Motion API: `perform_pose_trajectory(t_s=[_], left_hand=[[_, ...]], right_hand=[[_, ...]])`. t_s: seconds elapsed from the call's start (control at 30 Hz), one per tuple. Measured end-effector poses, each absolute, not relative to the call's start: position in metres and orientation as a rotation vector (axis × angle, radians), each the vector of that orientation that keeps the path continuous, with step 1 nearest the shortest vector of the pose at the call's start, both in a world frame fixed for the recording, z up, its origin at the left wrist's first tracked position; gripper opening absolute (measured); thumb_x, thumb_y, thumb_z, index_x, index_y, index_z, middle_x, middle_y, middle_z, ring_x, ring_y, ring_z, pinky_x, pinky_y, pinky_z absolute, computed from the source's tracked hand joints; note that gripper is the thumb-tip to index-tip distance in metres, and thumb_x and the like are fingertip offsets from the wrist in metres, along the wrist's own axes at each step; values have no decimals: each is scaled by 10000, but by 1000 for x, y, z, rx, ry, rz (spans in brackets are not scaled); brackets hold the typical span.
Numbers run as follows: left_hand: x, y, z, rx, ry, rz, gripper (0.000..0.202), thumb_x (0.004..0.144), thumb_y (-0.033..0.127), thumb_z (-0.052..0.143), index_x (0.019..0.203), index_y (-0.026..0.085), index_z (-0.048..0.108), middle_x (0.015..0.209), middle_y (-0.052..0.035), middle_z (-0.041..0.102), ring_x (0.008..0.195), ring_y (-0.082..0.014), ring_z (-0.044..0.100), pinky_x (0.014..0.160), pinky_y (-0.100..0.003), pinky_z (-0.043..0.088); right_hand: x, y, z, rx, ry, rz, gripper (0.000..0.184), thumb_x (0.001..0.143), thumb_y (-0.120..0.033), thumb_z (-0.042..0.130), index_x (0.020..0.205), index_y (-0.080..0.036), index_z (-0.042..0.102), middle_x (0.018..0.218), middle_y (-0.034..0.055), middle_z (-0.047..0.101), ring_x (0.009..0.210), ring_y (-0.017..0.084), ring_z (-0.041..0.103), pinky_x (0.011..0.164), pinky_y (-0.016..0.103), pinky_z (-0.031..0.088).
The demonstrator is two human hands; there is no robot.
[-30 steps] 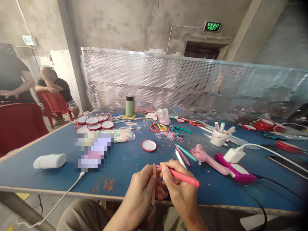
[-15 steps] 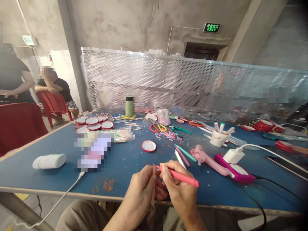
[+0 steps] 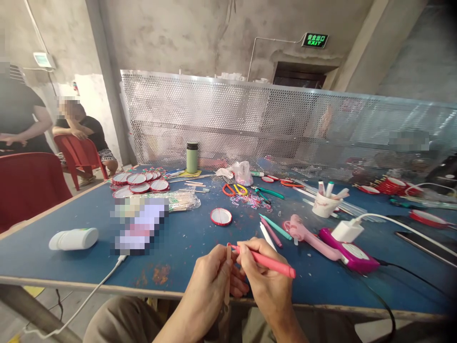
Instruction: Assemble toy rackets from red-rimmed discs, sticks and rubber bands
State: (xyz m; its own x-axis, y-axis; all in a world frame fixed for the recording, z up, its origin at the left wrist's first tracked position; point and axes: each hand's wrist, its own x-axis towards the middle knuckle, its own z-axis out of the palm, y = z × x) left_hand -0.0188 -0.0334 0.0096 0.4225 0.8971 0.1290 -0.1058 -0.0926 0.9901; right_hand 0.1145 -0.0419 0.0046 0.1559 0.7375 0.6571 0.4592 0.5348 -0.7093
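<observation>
On the near side of the small red-rimmed disc (image 3: pixel 221 216), the left hand (image 3: pixel 210 269) has a flat wooden stick (image 3: pixel 227 278) pinched near-upright, and the right hand (image 3: pixel 269 281) is wrapped around a marker (image 3: pixel 274 264), nib right by the stick's top end. Stick's pale, slim and round-ended with some red up top; marker's chunky (super coral-pink, btw) and slanted.

Craft workshop, bare concrete walls (image 3: pixel 160 38), perforated metal divider (image 3: pixel 214 114), exit sign (image 3: pixel 314 40), pliers (image 3: pixel 267 191) on worktable (image 3: pixel 189 257)
</observation>
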Motion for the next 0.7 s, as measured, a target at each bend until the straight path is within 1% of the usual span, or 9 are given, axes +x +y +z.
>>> perform_pose_trajectory(t_s=[0.2,0.37,0.57,0.7], left_hand=[[-20,-33,12,1389,758,991,320,906,519,502,814,214,466,718,-31,659,547,-165,644,577,-304,568],[-19,-31,8,1367,766,1002,324,897,512,519,777,219,452,668,-10,644,529,-160,639,570,-303,573],[-20,-33,10,1402,807,1013,298,903,473,505,761,216,457,631,4,632,524,-143,635,550,-255,550],[-21,-33,11,1466,829,1007,328,915,493,472,744,215,449,640,-8,643,526,-135,633,539,-236,532]], right_hand=[[114,-41,6,-1072,-1453,247,168,954,-267,573,826,-197,658,662,-16,623,571,118,608,527,208,484],[113,-43,6,-1052,-1470,251,153,954,-260,582,831,-208,656,669,-23,618,572,111,606,532,203,477],[112,-42,7,-1054,-1522,268,164,965,-256,567,840,-211,662,706,-17,636,600,110,610,559,201,488],[112,-41,8,-1049,-1544,261,164,968,-249,560,849,-212,666,707,-19,630,602,107,608,557,194,485]])
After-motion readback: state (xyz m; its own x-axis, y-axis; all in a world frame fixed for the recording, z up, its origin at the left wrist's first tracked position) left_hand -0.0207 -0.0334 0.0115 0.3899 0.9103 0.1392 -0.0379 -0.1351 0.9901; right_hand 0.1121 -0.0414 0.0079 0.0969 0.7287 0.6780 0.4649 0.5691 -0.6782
